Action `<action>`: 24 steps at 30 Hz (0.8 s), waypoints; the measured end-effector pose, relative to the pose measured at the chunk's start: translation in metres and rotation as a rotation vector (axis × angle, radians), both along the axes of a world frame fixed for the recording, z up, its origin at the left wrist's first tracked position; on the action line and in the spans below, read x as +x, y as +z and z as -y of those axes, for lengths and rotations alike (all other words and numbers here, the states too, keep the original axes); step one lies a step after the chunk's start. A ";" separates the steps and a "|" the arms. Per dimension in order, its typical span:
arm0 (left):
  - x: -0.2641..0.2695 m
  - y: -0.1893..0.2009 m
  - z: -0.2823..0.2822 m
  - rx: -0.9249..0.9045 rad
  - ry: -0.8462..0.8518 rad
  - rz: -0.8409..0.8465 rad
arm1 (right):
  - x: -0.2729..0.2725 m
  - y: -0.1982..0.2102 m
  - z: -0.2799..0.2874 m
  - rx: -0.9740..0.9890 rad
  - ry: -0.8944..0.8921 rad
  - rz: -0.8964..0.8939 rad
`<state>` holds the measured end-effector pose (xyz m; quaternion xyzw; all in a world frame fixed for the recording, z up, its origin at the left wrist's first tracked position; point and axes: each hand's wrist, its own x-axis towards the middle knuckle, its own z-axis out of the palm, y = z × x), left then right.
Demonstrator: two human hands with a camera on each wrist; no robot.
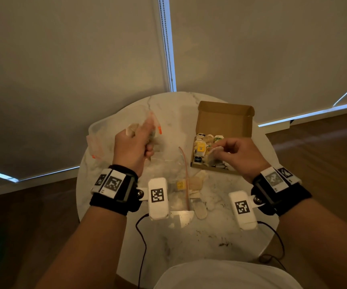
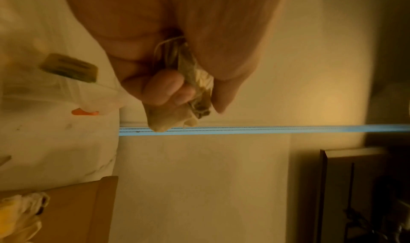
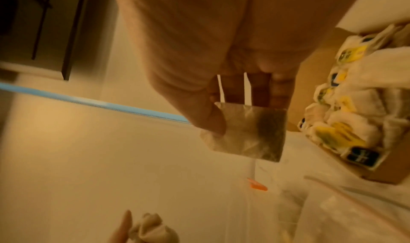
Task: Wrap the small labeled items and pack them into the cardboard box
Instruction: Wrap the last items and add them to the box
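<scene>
My left hand is raised over the left of the marble table and grips a crumpled bunch of tea bags with their strings in its curled fingers. My right hand pinches one flat tea bag between thumb and fingertips, just above the near left part of the open cardboard box. The box holds several wrapped tea bags with yellow and dark labels, seen also in the right wrist view as white bundles.
Clear zip bags with orange sliders lie at the table's left, behind my left hand. Another clear bag with a red seal strip lies in the middle. Loose tea bags and crumbs lie near the front. Cables hang off the near edge.
</scene>
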<state>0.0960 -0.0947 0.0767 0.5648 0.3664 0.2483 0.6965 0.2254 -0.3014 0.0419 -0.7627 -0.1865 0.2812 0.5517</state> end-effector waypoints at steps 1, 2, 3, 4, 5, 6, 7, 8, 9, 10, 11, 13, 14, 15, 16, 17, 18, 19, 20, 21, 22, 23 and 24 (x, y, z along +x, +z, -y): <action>-0.001 -0.003 0.004 0.036 -0.035 -0.013 | 0.000 0.003 -0.002 0.015 -0.008 0.018; -0.001 -0.004 0.007 0.064 -0.069 -0.017 | 0.000 0.006 -0.005 0.031 -0.009 0.037; -0.002 -0.005 0.011 0.087 -0.098 -0.019 | 0.000 0.009 -0.009 0.048 -0.007 0.048; -0.002 -0.005 0.015 0.106 -0.117 -0.026 | 0.000 0.012 -0.012 0.066 -0.003 0.057; -0.002 -0.005 0.018 0.131 -0.126 -0.034 | 0.000 0.015 -0.016 0.081 -0.001 0.070; -0.002 -0.005 0.021 0.167 -0.134 -0.043 | -0.001 0.016 -0.020 0.093 -0.004 0.086; -0.002 -0.005 0.023 0.215 -0.143 -0.053 | -0.002 0.017 -0.024 0.103 -0.010 0.103; -0.001 -0.005 0.025 0.271 -0.147 -0.064 | -0.004 0.018 -0.029 0.108 -0.020 0.125; 0.000 -0.006 0.027 0.336 -0.151 -0.072 | -0.006 0.019 -0.033 0.112 -0.031 0.148; 0.001 -0.006 0.029 0.398 -0.161 -0.075 | -0.009 0.020 -0.038 0.122 -0.039 0.162; 0.003 -0.007 0.031 0.451 -0.171 -0.075 | -0.011 0.021 -0.042 0.139 -0.044 0.163; 0.005 -0.008 0.033 0.528 -0.185 -0.074 | -0.016 0.022 -0.047 0.163 -0.034 0.173; 0.006 -0.008 0.032 0.561 -0.183 -0.076 | -0.017 0.023 -0.049 0.165 -0.025 0.188; 0.006 -0.008 0.031 0.598 -0.174 -0.080 | -0.018 0.024 -0.051 0.167 -0.019 0.202; 0.006 -0.008 0.030 0.636 -0.165 -0.080 | -0.018 0.025 -0.052 0.167 -0.023 0.216; 0.006 -0.007 0.030 0.669 -0.157 -0.081 | -0.018 0.025 -0.053 0.168 -0.033 0.226; 0.006 -0.006 0.030 0.696 -0.158 -0.086 | -0.018 0.026 -0.055 0.171 -0.046 0.230; 0.006 -0.004 0.031 0.703 -0.168 -0.090 | -0.018 0.027 -0.056 0.182 -0.055 0.226; 0.006 -0.002 0.032 0.677 -0.189 -0.091 | -0.019 0.027 -0.057 0.201 -0.057 0.219; 0.007 0.000 0.034 0.611 -0.206 -0.080 | -0.020 0.028 -0.057 0.224 -0.046 0.213; 0.007 0.003 0.035 0.522 -0.215 -0.062 | -0.021 0.029 -0.057 0.246 -0.024 0.216; 0.007 0.005 0.035 0.427 -0.217 -0.042 | -0.023 0.030 -0.057 0.266 0.005 0.224; 0.007 0.007 0.034 0.348 -0.216 -0.024 | -0.023 0.030 -0.057 0.284 0.037 0.236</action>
